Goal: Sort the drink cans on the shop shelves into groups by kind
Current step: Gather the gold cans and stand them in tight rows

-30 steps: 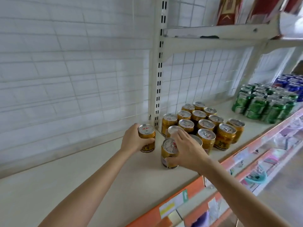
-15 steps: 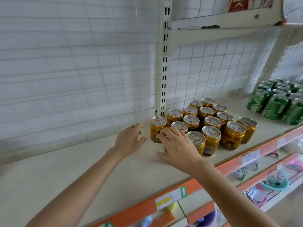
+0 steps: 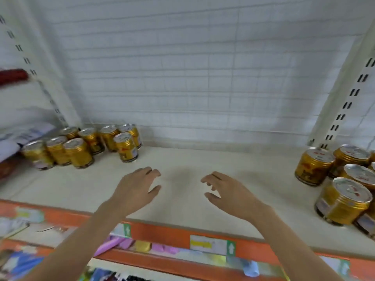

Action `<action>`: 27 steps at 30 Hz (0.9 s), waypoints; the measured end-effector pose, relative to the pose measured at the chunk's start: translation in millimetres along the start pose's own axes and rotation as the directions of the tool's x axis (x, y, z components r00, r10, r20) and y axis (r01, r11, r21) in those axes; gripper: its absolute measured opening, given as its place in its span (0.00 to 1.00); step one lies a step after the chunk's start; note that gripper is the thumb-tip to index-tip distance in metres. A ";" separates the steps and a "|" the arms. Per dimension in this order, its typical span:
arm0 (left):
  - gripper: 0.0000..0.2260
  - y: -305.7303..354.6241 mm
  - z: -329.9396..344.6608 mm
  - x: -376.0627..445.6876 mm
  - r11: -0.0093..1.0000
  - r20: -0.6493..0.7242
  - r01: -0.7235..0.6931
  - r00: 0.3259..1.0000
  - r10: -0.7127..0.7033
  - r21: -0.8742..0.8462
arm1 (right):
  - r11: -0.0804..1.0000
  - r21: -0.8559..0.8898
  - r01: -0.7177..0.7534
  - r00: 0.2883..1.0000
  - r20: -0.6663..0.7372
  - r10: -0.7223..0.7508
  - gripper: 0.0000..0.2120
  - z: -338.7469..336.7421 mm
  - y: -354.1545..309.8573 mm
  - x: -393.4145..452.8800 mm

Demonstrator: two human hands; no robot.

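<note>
- My left hand (image 3: 136,189): fingers loosely spread, palm down, holding nothing, poised over the bare middle of the shelf (image 3: 182,199).
- My right hand (image 3: 229,191): fingers loosely curled and apart, also empty, level with the left and just beside it.
- Left cluster of gold cans (image 3: 81,147): stands upright at the back-left of the shelf, up and to the left of my left hand; the nearest can (image 3: 126,147) stands slightly apart at the cluster's right edge.
- Right cluster of gold cans (image 3: 343,179): upright, at the far right edge, well apart from my right hand.
- Deciding relation, as I judge it: both clusters look the same kind, split across open shelf. My left hand is the nearer to the left cluster, and the nearest can lies just ahead of its fingertips.
- Can axes: vertical, so a side grasp round the body suits.
</note>
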State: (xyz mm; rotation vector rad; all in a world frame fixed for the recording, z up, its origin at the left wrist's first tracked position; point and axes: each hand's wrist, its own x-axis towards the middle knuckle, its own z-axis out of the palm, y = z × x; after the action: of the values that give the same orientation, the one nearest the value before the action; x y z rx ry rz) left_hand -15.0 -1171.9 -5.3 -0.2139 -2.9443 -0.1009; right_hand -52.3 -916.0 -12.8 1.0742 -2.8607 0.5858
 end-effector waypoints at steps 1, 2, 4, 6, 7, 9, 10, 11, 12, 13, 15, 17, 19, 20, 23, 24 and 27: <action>0.17 -16.4 -2.9 -7.2 0.999 -0.019 0.035 0.999 -0.035 -0.002 | 1.000 0.007 0.021 1.000 -0.001 -0.021 0.18 5.3 -8.3 11.0; 0.16 -33.0 -5.8 -13.9 0.998 -0.038 0.068 0.997 -0.068 -0.006 | 0.999 0.017 0.035 0.999 -0.007 -0.035 0.17 10.4 -16.7 22.2; 0.16 -66.9 -12.3 -27.4 0.991 -0.064 0.135 0.989 -0.136 -0.022 | 0.998 0.053 0.046 0.999 -0.022 -0.045 0.17 20.4 -34.8 45.3; 0.15 -100.6 -17.8 -41.5 0.980 -0.081 0.197 0.977 -0.199 -0.038 | 0.994 0.100 0.040 0.999 -0.031 -0.037 0.17 30.7 -55.1 69.6; 0.15 -116.9 -20.0 -47.5 0.973 -0.100 0.225 0.968 -0.229 -0.046 | 0.993 0.111 0.034 0.999 -0.032 -0.031 0.18 36.3 -64.9 82.0; 0.16 -148.7 -22.8 -56.4 0.955 -0.139 0.286 0.946 -0.294 -0.074 | 0.993 0.121 0.018 0.999 -0.032 -0.014 0.19 48.1 -82.6 106.3; 0.16 -163.6 -23.5 -58.8 0.944 -0.152 0.317 0.932 -0.328 -0.096 | 0.992 0.129 0.003 0.999 -0.032 0.001 0.20 54.0 -90.4 118.7; 0.17 -178.4 -22.6 -59.1 0.931 -0.161 0.344 0.919 -0.360 -0.120 | 0.990 0.139 -0.014 0.999 -0.033 0.019 0.21 59.2 -97.6 131.2; 0.18 -192.5 -20.8 -57.9 0.920 -0.166 0.364 0.908 -0.385 -0.146 | 0.988 0.152 -0.037 0.999 -0.032 0.043 0.22 64.0 -104.0 143.8; 0.19 -205.9 -18.3 -55.2 0.909 -0.173 0.376 0.898 -0.406 -0.179 | 0.984 0.168 -0.067 0.997 -0.031 0.073 0.24 67.9 -110.1 156.4; 0.21 -229.5 -13.0 -45.4 0.885 -0.211 0.386 0.872 -0.443 -0.261 | 0.974 0.178 -0.137 0.989 -0.032 0.145 0.27 75.4 -118.9 181.0; 0.25 -247.8 -9.7 -30.3 0.857 -0.249 0.401 0.838 -0.486 -0.324 | 0.967 0.159 -0.197 0.977 -0.054 0.208 0.31 81.2 -125.5 204.8; 0.30 -260.2 -7.4 -11.9 0.837 -0.258 0.434 0.812 -0.523 -0.332 | 0.952 0.164 -0.257 0.959 -0.081 0.273 0.35 84.6 -132.2 228.8; 0.31 -264.1 -5.8 -3.1 0.828 -0.249 0.454 0.804 -0.540 -0.330 | 0.941 0.173 -0.292 0.947 -0.083 0.309 0.37 85.6 -136.2 240.9; 0.35 -268.7 4.1 15.7 0.808 -0.213 0.479 0.799 -0.563 -0.343 | 0.869 0.287 -0.402 0.900 -0.052 0.433 0.38 89.6 -146.5 271.1; 0.35 -269.3 8.5 19.1 0.806 -0.212 0.479 0.797 -0.566 -0.347 | 0.837 0.347 -0.424 0.885 -0.037 0.464 0.35 93.7 -147.9 277.2; 0.36 -270.7 14.8 23.6 0.815 -0.256 0.483 0.784 -0.565 -0.320 | 0.771 0.471 -0.428 0.858 -0.057 0.511 0.32 107.9 -148.6 279.1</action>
State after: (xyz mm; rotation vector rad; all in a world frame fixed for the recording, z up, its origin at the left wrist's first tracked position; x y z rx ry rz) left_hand -81.1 -1434.7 -29.9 0.5599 -2.5435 -0.5172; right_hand -158.6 -1232.8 -19.1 0.2528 -2.8890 1.3449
